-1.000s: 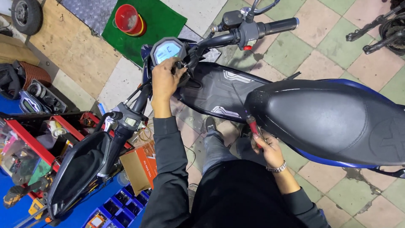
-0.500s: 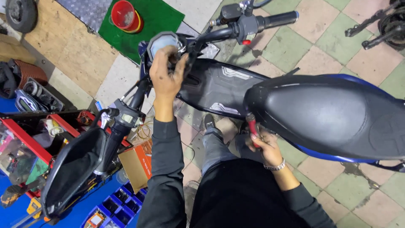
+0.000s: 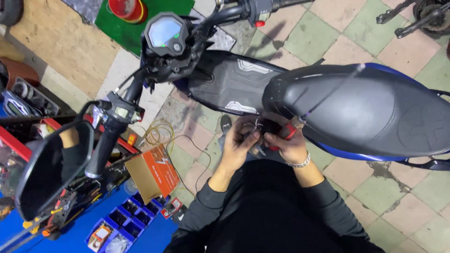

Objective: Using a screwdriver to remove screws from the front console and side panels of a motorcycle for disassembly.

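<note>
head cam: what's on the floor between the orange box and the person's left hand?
In the head view, between the orange box and the left hand lies tiled floor with a coil of yellowish wire and a thin dark cable trailing across it.

The seat (image 3: 370, 110) is matt black, finely grained like vinyl, with a rougher weave-like patch at its left end. The footboard (image 3: 229, 86) is dull black plastic with pale inserts. The blue body panel (image 3: 347, 152) under the seat is glossy. The round display (image 3: 164, 32) has a shiny glass-like face in a matt black rim. The left hand (image 3: 241, 145) and right hand (image 3: 288, 145) meet on a tool with a red handle (image 3: 288, 133), seemingly plastic. The bracelet (image 3: 300, 164) on the right wrist is bright metal. The sleeves (image 3: 211, 206) are soft dark cloth. The orange box (image 3: 152, 175) at near left is smooth cardboard. The floor tiles (image 3: 389, 192) are worn and stained. A wooden board (image 3: 61, 42) at far left is rough and bare.
</note>
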